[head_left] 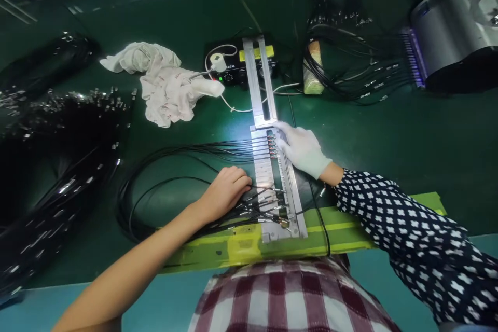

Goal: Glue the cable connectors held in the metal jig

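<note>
My left hand (229, 192), bare, lies over a bundle of black cables (153, 155) with its fingers curled. A black cable runs out to the right from its fingertips. My right hand (301, 149), in a white glove, grips the right edge of a slotted metal fixture (259, 166). Its forefinger touches the near end of a long metal frame (254, 85) and its thumb is beside the seated cable ends. Several cable ends with small red and silver connectors (272, 146) sit side by side in the fixture's slots. More loose cable ends (272, 207) cross its lower part.
Behind the fixture stands a black control box (233, 70) with a white plug-like piece (218, 62). A crumpled white cloth (167, 83) lies left of it. Black cable heaps (58, 166) cover the far left. At right are a wrapped block (313, 67), more cables and a silver machine (455, 31).
</note>
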A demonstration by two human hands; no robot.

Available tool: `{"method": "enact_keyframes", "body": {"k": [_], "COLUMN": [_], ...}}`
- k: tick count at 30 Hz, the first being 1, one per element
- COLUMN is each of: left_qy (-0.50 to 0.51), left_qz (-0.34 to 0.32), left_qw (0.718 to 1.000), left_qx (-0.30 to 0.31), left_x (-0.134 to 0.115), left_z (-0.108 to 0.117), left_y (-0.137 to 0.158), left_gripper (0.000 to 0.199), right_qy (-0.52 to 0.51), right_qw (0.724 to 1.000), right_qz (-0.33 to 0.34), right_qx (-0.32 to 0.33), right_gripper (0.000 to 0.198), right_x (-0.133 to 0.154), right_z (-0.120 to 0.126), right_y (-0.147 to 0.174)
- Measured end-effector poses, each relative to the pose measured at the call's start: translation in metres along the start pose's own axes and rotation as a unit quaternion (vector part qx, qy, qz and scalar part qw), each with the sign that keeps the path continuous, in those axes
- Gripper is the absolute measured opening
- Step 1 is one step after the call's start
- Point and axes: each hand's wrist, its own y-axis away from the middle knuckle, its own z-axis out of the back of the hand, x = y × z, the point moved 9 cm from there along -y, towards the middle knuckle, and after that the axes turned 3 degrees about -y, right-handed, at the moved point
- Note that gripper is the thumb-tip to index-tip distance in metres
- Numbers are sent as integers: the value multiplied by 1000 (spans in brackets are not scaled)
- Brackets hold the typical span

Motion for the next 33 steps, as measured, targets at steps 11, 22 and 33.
{"method": "enact_keyframes", "body": {"k": [11, 22, 33], "left_qy": [-113, 64, -44], "left_qz": [84, 19, 102], "left_qw": [985, 996, 987], "left_qx": [-104, -61, -119], "left_x": [31, -13, 46], "left_z": [13, 2, 28], "left_y": [-14, -54, -8], "left_gripper": [24, 21, 20], "right_qy": [-47, -179, -77], "right_qw": [974, 956, 975], "right_qz": [213, 166, 194], "right_qx": [60, 162, 77], "right_gripper": [34, 20, 10], "right_x": [52, 34, 38], "right_z": [21, 36, -5], "right_y": [80, 83, 41]}}
